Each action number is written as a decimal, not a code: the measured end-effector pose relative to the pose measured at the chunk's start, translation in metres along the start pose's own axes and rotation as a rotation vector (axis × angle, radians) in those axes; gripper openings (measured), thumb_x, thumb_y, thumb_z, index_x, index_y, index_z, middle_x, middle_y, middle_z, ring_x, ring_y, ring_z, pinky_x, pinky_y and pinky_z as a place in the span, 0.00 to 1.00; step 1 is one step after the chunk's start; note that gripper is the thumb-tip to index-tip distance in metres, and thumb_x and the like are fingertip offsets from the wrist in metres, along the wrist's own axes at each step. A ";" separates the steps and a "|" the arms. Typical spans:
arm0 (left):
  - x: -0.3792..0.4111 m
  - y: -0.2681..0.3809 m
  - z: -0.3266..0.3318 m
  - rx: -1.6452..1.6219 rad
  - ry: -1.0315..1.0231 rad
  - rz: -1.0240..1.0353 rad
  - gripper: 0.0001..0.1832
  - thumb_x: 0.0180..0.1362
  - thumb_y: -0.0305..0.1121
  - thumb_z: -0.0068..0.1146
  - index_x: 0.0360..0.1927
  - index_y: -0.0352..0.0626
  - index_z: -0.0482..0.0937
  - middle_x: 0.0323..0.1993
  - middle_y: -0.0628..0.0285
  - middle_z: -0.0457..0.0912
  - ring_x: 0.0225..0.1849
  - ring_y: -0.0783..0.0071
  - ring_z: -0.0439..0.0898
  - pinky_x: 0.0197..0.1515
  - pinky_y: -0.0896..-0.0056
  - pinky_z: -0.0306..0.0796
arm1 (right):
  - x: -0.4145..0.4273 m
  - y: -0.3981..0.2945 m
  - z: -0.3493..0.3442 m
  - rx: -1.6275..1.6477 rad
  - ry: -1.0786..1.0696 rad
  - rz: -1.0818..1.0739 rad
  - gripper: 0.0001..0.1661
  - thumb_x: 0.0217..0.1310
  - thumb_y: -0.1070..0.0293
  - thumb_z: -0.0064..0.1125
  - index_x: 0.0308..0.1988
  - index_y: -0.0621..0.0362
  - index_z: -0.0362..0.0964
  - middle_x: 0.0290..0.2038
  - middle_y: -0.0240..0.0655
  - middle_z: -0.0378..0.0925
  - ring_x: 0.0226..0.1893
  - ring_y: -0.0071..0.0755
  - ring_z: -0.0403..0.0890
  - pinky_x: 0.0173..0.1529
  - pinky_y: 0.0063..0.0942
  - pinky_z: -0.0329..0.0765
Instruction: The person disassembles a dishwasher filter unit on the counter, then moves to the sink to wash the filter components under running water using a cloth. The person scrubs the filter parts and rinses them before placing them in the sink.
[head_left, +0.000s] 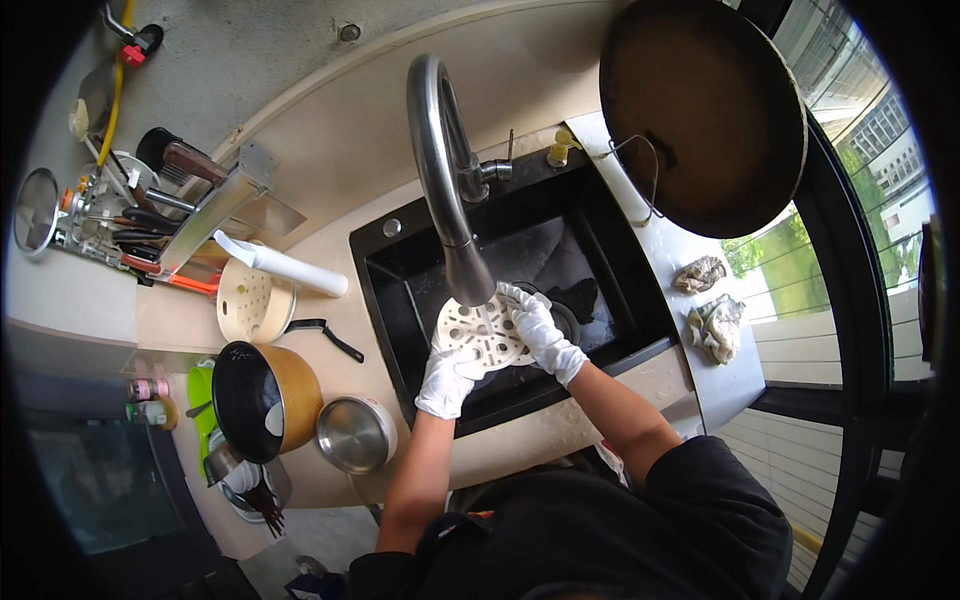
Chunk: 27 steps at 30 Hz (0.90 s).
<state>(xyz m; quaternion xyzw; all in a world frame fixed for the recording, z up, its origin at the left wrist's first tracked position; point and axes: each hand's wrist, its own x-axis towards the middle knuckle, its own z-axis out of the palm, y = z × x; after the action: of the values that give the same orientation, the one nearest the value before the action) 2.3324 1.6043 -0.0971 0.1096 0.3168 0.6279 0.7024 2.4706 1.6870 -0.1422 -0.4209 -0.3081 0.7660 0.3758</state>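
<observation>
A round, cream-coloured perforated plate (480, 334) is held over the black sink (365, 259), below the spout of the metal faucet (469, 274). Water appears to fall onto it from the spout. My left hand (450, 381), in a white glove, grips its lower left edge. At its right edge is my right hand (544, 336), gloved too, with bent fingers at the rim; whether they grip the plate or something on it, I cannot tell. Behind the right hand, a dark round thing in the sink is partly hidden.
Left of the sink stand a deep pot (300, 401), a small metal pan (356, 435), a perforated cream basket (255, 300) and a black-handled brush (330, 337). A large dark pan (705, 112) leans at the upper right, above crumpled cloths (716, 328) on the ledge.
</observation>
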 end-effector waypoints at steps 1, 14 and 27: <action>-0.003 -0.004 0.007 0.038 0.027 0.026 0.41 0.44 0.09 0.43 0.66 0.45 0.58 0.59 0.50 0.69 0.53 0.58 0.78 0.50 0.60 0.78 | 0.013 0.011 0.004 0.000 0.082 -0.024 0.20 0.69 0.73 0.37 0.58 0.63 0.64 0.59 0.43 0.68 0.58 0.36 0.69 0.62 0.30 0.67; -0.004 -0.003 0.012 0.147 -0.174 -0.154 0.33 0.60 0.20 0.45 0.69 0.49 0.53 0.65 0.59 0.63 0.64 0.63 0.66 0.63 0.61 0.67 | 0.022 0.028 0.012 -1.615 0.239 -0.821 0.26 0.52 0.63 0.56 0.51 0.58 0.67 0.45 0.47 0.76 0.47 0.51 0.76 0.48 0.40 0.74; -0.006 -0.012 -0.018 0.040 -0.075 -0.076 0.36 0.58 0.22 0.49 0.70 0.46 0.51 0.63 0.55 0.65 0.61 0.59 0.70 0.64 0.59 0.65 | -0.025 -0.012 0.051 -1.066 -0.151 -0.618 0.25 0.54 0.55 0.51 0.50 0.57 0.69 0.49 0.41 0.69 0.52 0.48 0.69 0.54 0.50 0.67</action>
<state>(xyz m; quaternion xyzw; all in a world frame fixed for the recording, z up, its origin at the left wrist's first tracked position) 2.3321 1.5922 -0.1159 0.1348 0.3066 0.5898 0.7348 2.4390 1.6644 -0.0991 -0.3867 -0.7815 0.3902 0.2958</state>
